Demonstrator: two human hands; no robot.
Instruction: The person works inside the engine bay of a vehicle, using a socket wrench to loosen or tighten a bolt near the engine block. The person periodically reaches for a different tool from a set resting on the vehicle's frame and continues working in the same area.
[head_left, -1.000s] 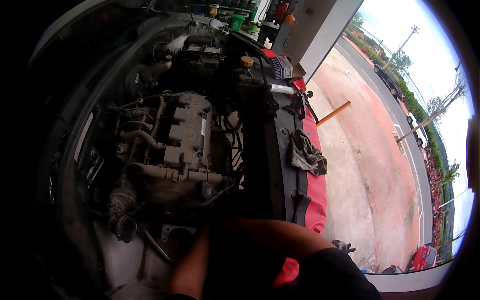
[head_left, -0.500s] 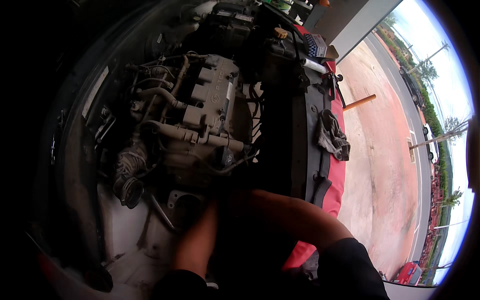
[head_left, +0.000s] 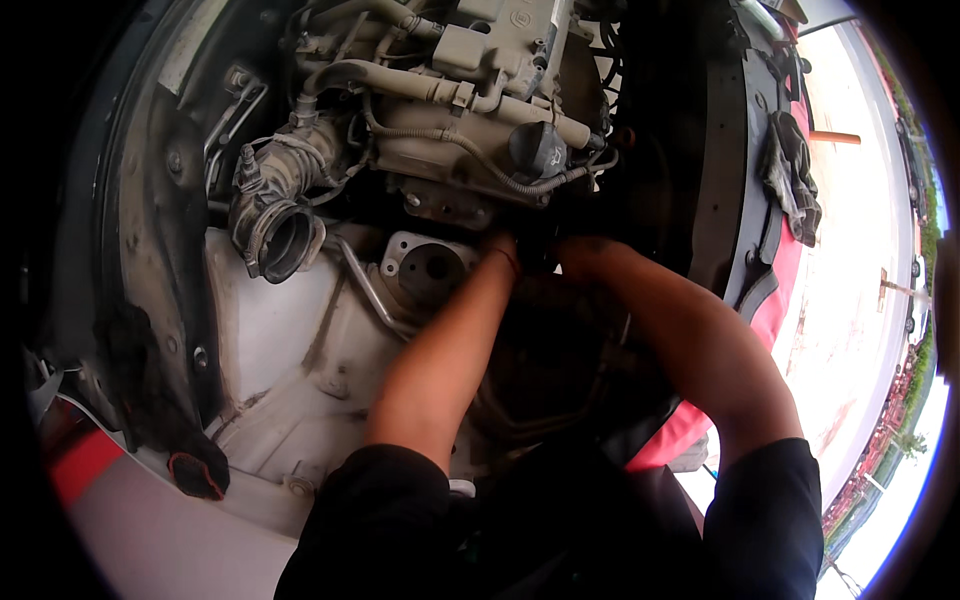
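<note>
Both my forearms reach down into a car's engine bay, just below the dusty engine. My left hand goes into the dark gap beside a round metal mount bracket. Close to its right, my right hand reaches into the same gap from the other side. Shadow and engine parts hide the fingers of both hands, so whatever they touch or hold is out of sight. A black oil filler cap sits above them on the engine.
A ribbed intake hose with an open end stands to the left, near a bent metal pipe. Along the right runs the black front panel, with a grey glove or rag and red cover. Pavement and a road lie beyond.
My view has tilted down and moved closer, so the engine sits higher in the picture. The engine bay looks brighter. Both arms still reach into the gap below the engine.
</note>
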